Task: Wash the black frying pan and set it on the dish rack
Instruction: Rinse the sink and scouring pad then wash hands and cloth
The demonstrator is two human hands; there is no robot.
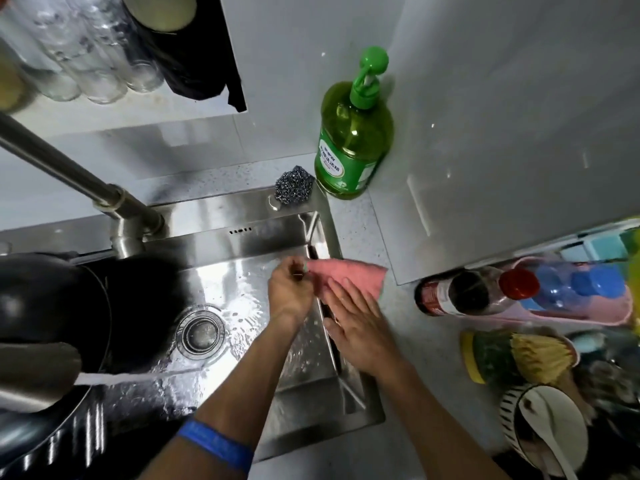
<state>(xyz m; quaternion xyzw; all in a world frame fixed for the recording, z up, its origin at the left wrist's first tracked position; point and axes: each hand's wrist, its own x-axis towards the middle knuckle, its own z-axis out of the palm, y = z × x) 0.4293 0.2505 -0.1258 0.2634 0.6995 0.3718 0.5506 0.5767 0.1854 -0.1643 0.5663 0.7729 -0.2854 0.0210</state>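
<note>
1. The black frying pan [52, 306] sits at the left side of the steel sink [242, 237], partly under the faucet [69, 174], well apart from both hands
2. Water streams from the spout at lower left and ripples across the sink floor round the drain [201, 332]
3. The left hand [289, 292] is over the sink's right part, its grip narrow, fingers pinching the near corner of a pink cloth [349, 273]
4. The right hand [356, 323] lies over the sink's right rim with its grip wide, straight fingers resting on the cloth
5. The cloth drapes across the rim onto the surface [398, 341]
6. A steel scourer [294, 188] sits on the back ledge, just beside a green soap bottle [353, 140]
7. A blue wristband [216, 445] circles the left forearm
8. Bottles and a striped bowl [540, 427] with a spoon crowd the right
</note>
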